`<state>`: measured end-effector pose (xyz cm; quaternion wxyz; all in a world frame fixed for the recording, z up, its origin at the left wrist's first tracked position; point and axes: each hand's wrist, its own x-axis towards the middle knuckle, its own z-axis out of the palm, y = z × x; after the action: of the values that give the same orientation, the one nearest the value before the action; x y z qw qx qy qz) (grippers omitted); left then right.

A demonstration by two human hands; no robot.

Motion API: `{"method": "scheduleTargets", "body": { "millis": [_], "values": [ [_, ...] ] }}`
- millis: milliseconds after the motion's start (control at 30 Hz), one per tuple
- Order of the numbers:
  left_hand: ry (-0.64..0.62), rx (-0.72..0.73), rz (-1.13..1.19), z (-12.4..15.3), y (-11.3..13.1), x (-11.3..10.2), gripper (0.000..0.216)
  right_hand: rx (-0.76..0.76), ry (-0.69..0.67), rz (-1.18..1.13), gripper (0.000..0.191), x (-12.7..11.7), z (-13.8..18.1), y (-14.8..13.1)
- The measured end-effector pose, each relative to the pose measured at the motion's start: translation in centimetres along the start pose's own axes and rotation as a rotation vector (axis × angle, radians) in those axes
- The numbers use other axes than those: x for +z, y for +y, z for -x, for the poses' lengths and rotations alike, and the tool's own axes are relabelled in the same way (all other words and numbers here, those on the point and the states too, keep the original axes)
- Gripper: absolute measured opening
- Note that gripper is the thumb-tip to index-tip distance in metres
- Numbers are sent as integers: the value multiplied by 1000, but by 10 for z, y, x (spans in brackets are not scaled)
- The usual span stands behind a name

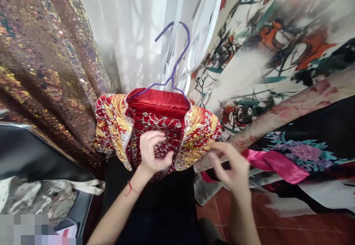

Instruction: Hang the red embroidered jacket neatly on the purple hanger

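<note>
Red gold-embroidered jacket [155,126] on its purple hanger [173,71] sits at twelve o'clock, our left hand [152,152] pinching its front, our right hand [231,167] half-curled, holding nothing.

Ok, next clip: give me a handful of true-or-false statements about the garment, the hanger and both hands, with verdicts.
1. The red embroidered jacket hangs on a purple hanger. True.
2. The left hand touches the front of the jacket. True.
3. The right hand grips the hanger's hook. False: it is low, beside the jacket's hem, with its fingers spread and nothing clearly held.
4. A pink ribbon lies to the right of the right hand. True.
5. The sequinned fabric hangs on the right of the scene. False: it is on the left; printed floral fabrics are on the right.
6. The floor is carpeted. False: red tiles show at lower right.
</note>
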<state>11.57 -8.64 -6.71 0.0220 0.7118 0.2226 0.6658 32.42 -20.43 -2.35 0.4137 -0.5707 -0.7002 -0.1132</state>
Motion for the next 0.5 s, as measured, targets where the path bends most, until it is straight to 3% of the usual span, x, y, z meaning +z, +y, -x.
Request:
{"method": "scheduleTargets", "body": {
  "millis": [133, 233, 367, 500],
  "values": [
    [-212, -352, 54, 58, 12, 22, 46, 69, 297, 196, 19, -21, -36, 19],
    [-292, -440, 165, 73, 7, 51, 29, 21, 348, 156, 23, -22, -64, 29],
    [-349, -476, 336, 74, -10, 62, 22, -4, 101, 37, 29, -19, -89, 43],
    [-448, -594, 499, 79, -19, 46, 23, 173, -270, -221, 48, -4, -93, 67]
  ]
}}
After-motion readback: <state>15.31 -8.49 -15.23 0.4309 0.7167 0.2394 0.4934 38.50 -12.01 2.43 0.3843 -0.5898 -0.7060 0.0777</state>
